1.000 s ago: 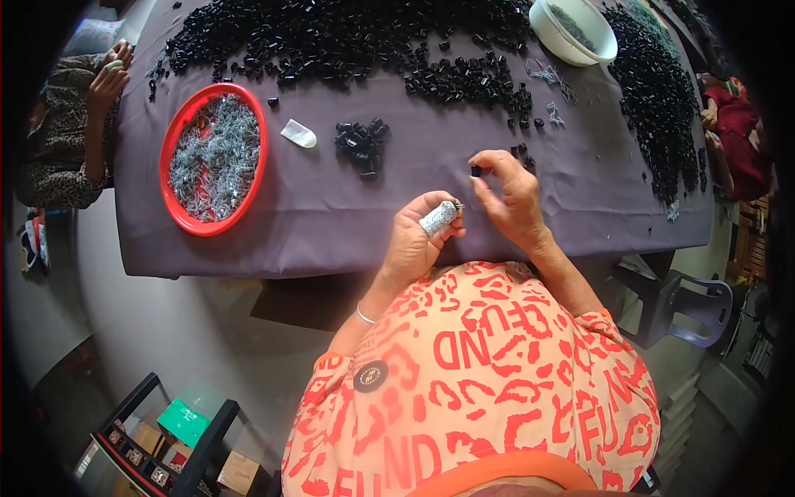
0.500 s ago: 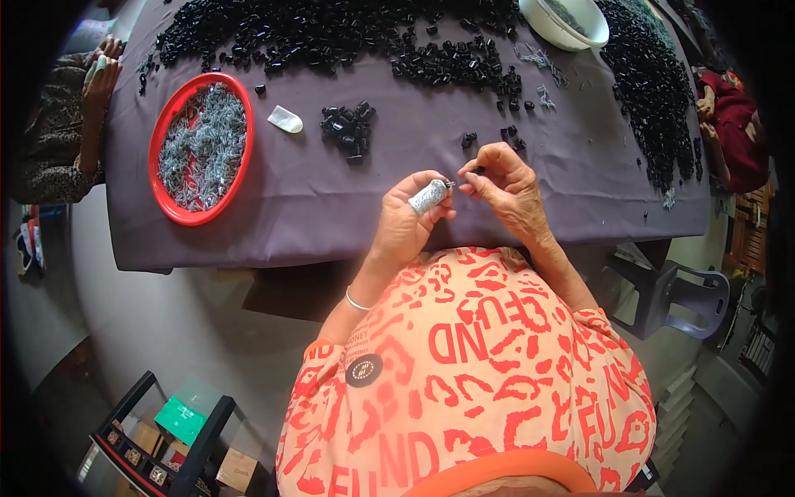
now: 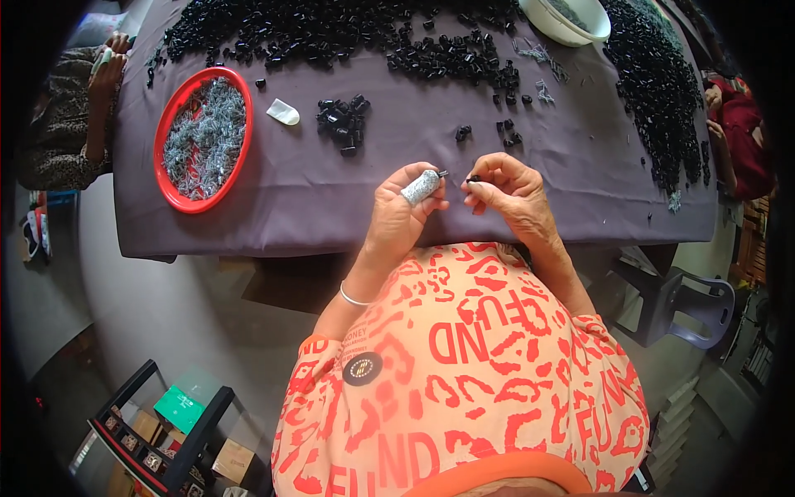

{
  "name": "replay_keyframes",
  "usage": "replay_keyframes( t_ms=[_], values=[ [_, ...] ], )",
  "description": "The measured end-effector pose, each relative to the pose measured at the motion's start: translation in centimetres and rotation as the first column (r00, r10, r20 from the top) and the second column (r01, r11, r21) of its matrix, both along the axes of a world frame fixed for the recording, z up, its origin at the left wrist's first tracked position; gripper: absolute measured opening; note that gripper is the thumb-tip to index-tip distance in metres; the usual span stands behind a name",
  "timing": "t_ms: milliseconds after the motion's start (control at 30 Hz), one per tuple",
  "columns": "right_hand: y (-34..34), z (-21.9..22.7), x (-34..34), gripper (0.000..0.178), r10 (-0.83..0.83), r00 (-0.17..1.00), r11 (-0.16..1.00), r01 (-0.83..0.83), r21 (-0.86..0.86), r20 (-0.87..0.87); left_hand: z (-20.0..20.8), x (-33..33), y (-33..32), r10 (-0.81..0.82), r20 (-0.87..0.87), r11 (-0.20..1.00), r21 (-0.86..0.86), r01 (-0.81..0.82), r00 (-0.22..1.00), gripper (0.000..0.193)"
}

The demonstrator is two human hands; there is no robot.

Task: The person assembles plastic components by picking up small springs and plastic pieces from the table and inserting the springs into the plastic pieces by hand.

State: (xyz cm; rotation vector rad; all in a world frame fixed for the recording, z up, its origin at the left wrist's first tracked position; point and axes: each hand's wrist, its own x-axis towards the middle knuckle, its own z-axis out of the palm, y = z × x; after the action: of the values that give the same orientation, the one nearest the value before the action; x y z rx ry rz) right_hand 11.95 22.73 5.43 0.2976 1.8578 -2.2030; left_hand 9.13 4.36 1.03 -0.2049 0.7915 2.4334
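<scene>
Since a second ago, the right hand (image 3: 519, 197) has drawn toward the body and now sits level with the left hand (image 3: 396, 209). Its thumb and index finger pinch a small black piece (image 3: 473, 179), partly hidden by the fingertips. The left hand's fingers are curled around a silver-wrapped cylinder (image 3: 421, 188) whose narrow dark tip points at the right hand; tip and piece are near each other, apart. Both hands hover over the near part of a cloth-covered surface (image 3: 290, 199). Just beyond them lie a few loose black pieces (image 3: 508, 133) and, farther left, a small cluster of black pieces (image 3: 343, 124). To its left are a white rounded sleeve (image 3: 283, 112) and a red tray (image 3: 195, 207) of thin metallic parts. A large black heap (image 3: 298, 33) spreads along the far side.
</scene>
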Motion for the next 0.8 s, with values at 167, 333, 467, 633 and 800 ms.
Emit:
replay_keyframes(
  t_ms=[167, 333, 467, 633, 800],
  values=[
    [0.3, -0.5, 0.5, 0.014, -0.07, 0.991, 0.997, 0.067, -0.028, -0.113, 0.8, 0.2, 0.3, -0.052, -0.081, 0.998, -0.03, 0.049, 0.995, 0.024],
    [0.1, 1.0, 0.1, 0.015, -0.149, 0.977, 0.988, 0.14, -0.069, -0.15, 2.1, 0.6, 0.8, 0.006, -0.065, 0.993, -0.118, -0.013, 0.998, 0.013],
    [0.0, 1.0, 0.2, 0.016, -0.173, 0.969, 0.982, 0.155, -0.107, -0.178, 2.5, 0.5, 1.1, 0.021, -0.104, 0.985, -0.168, -0.038, 0.994, 0.012],
    [0.7, 1.1, 0.2, 0.015, -0.159, 0.983, 0.972, 0.139, -0.187, -0.097, 3.2, 0.5, 1.5, 0.021, -0.116, 0.981, -0.191, -0.043, 0.993, 0.012],
    [0.4, 1.0, 0.6, 0.014, -0.181, 0.966, 0.982, 0.168, -0.084, -0.182, 3.5, 0.7, 1.9, 0.02, -0.145, 0.963, -0.264, -0.058, 0.989, 0.013]
  ],
)
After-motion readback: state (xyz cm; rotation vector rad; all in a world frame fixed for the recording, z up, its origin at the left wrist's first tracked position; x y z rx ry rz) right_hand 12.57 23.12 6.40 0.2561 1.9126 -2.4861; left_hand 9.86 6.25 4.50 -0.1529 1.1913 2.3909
